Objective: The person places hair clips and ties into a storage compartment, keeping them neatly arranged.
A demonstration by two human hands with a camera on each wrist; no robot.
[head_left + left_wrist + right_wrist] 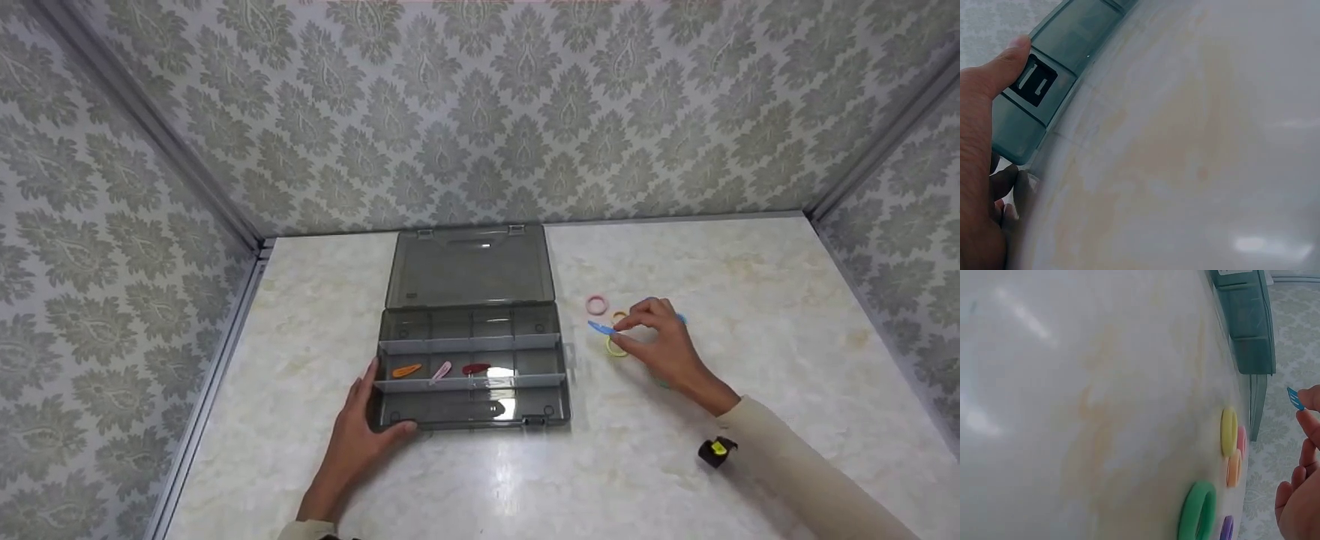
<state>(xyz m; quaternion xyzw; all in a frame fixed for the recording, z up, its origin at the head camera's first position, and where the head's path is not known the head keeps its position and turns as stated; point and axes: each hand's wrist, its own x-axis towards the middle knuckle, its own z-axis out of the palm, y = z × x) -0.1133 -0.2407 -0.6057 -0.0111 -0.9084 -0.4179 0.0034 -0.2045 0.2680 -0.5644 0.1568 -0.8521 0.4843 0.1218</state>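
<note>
A blue snap hair clip (601,328) is pinched between the thumb and index finger of my right hand (667,345), raised above several hair ties to the right of a compartment box. In the right wrist view the same clip (1295,398) shows its slotted shape. My left hand (360,424) grips the near left corner of the grey see-through box (442,412), thumb on the front wall and fingers along the left side. In the box's middle row lie an orange hair clip (406,370), a pink hair clip (441,372) and a dark red hair clip (476,368).
The box lid (472,270) lies folded back toward the wall. Around my right hand lie a pink hair tie (596,295), a yellow one (1229,432), an orange one (1234,468), a green one (1188,517) and a purple one (1227,529).
</note>
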